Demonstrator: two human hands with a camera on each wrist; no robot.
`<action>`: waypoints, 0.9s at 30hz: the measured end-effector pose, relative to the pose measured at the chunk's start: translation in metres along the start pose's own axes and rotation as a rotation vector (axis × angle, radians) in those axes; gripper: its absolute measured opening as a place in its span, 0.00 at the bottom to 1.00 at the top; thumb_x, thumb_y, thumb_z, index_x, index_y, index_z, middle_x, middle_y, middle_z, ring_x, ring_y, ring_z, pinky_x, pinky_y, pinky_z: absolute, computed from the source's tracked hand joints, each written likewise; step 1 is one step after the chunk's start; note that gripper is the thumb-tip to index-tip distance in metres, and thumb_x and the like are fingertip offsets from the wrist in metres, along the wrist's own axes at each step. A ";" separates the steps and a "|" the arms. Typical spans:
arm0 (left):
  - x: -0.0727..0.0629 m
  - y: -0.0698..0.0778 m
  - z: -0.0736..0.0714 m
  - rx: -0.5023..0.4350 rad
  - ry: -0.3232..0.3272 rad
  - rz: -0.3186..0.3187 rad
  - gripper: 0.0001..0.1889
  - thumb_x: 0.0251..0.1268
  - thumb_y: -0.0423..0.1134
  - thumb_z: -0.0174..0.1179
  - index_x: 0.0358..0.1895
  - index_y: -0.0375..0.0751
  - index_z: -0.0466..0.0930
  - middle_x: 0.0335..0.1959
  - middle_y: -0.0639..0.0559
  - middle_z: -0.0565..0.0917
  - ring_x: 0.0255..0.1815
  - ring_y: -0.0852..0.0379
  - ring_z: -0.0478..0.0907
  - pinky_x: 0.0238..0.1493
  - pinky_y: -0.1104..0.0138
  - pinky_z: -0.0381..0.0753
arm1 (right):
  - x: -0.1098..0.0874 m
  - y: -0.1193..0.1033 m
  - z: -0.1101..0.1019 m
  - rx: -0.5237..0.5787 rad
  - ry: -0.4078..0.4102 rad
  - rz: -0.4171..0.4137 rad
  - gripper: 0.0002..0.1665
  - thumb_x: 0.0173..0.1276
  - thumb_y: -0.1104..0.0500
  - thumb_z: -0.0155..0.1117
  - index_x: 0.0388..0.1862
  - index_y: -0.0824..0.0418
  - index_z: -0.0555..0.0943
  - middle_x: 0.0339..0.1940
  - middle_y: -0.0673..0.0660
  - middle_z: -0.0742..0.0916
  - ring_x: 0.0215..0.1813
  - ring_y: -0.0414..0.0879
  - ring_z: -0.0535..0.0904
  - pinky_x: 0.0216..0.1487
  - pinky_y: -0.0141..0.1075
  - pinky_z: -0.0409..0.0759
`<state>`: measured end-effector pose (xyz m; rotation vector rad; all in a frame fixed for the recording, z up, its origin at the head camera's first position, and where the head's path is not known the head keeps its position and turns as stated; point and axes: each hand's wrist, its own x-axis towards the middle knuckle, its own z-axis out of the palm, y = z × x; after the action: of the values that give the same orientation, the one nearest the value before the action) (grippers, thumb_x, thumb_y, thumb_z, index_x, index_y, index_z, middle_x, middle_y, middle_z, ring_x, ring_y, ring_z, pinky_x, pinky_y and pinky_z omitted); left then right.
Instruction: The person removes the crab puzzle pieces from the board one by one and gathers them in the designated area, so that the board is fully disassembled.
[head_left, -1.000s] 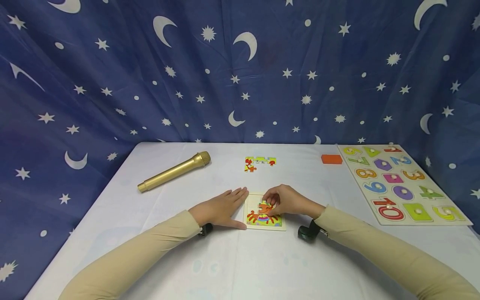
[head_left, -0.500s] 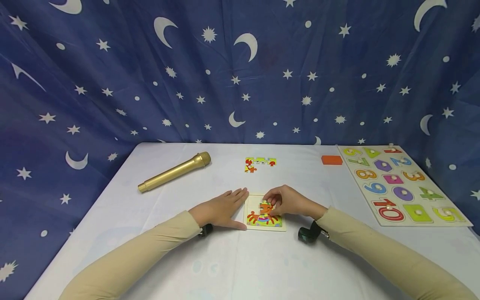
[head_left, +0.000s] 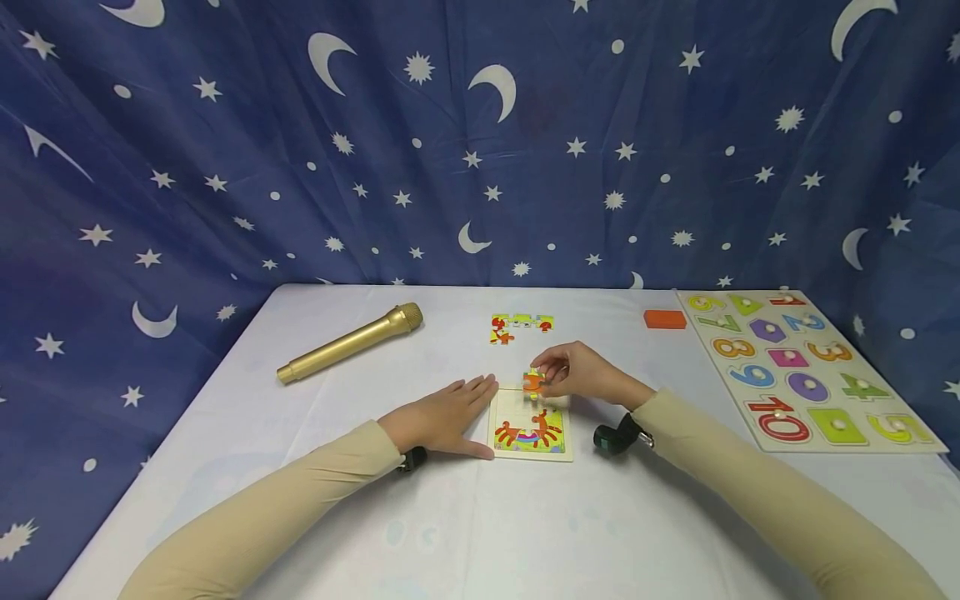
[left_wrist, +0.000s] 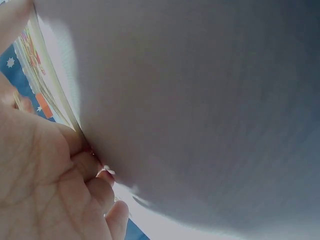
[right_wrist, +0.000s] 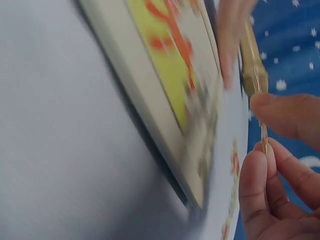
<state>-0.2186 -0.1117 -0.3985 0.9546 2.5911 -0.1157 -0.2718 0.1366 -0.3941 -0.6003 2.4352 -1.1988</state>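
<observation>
Between thumb and fingers my right hand (head_left: 577,372) pinches an orange and yellow puzzle piece (head_left: 533,384), raised over the upper edge of a small wooden puzzle tray (head_left: 567,450). In the right wrist view that puzzle piece (right_wrist: 264,135) appears edge-on between the fingertips. Joined pieces (head_left: 528,433) showing a red-orange animal fill the tray's lower part; bare board shows above them. My left hand (head_left: 442,417) lies with fingers spread along the tray's left side, thumb at the lower corner. In the left wrist view the left palm (left_wrist: 45,175) faces the camera, fingers at the tray edge.
Several loose puzzle pieces (head_left: 522,322) lie behind the tray. A gold microphone (head_left: 348,343) rests at back left. An orange block (head_left: 664,319) sits at back right, beside a large number-and-shape board (head_left: 806,375). A blue star-patterned curtain (head_left: 480,167) hangs behind the white table.
My right hand has lifted the puzzle piece out from the middle of the tray and moved it away toward the back. The left hand stays in place.
</observation>
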 end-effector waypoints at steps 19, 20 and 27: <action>-0.001 0.001 -0.004 -0.011 0.006 0.012 0.54 0.57 0.73 0.45 0.76 0.40 0.38 0.78 0.47 0.42 0.78 0.52 0.40 0.77 0.58 0.46 | 0.078 0.012 -0.024 -0.095 0.108 0.067 0.23 0.51 0.70 0.71 0.48 0.70 0.80 0.39 0.60 0.84 0.35 0.40 0.76 0.37 0.26 0.77; -0.001 0.002 -0.004 -0.011 0.005 0.012 0.54 0.57 0.73 0.46 0.76 0.40 0.38 0.78 0.47 0.42 0.78 0.52 0.40 0.77 0.58 0.46 | 0.080 0.013 -0.024 -0.098 0.113 0.074 0.22 0.51 0.70 0.71 0.48 0.70 0.80 0.39 0.60 0.84 0.35 0.41 0.76 0.37 0.26 0.77; -0.002 0.003 -0.005 -0.015 0.001 0.005 0.54 0.57 0.73 0.46 0.76 0.41 0.38 0.78 0.47 0.42 0.78 0.52 0.40 0.77 0.58 0.46 | 0.087 0.015 -0.023 -0.130 0.145 0.108 0.22 0.50 0.70 0.72 0.46 0.69 0.81 0.38 0.59 0.84 0.34 0.41 0.77 0.37 0.27 0.78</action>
<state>-0.2161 -0.1097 -0.3932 0.9554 2.5864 -0.0941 -0.3602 0.1150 -0.4046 -0.4239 2.6459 -1.0819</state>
